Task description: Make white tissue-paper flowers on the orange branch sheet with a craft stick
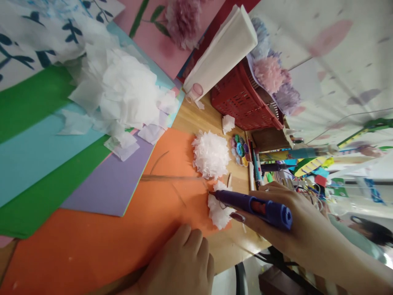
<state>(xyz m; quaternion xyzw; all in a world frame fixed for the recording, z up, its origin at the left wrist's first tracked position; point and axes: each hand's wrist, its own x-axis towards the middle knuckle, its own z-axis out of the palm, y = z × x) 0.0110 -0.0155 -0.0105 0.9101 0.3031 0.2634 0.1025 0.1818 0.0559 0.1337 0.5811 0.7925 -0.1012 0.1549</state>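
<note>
My right hand (281, 209) grips a blue glue pen (251, 205). The pen's dark tip meets the orange paper (107, 241) beside a fluffy white tissue flower (221, 215). A second, rounder tissue flower (211, 155) sits just above it. A brown stem and thin pencil curves mark the orange sheet. My left hand (184, 264) rests on that sheet at the bottom, knuckles up and fingers bent under; the fingertips are hidden.
White tissue squares (123, 86) pile on blue, green and purple papers at the left. A red basket (245, 98) of paper flowers, a white tissue roll (221, 49) and a paint palette (239, 149) stand beyond. Another person (357, 229) is at the right.
</note>
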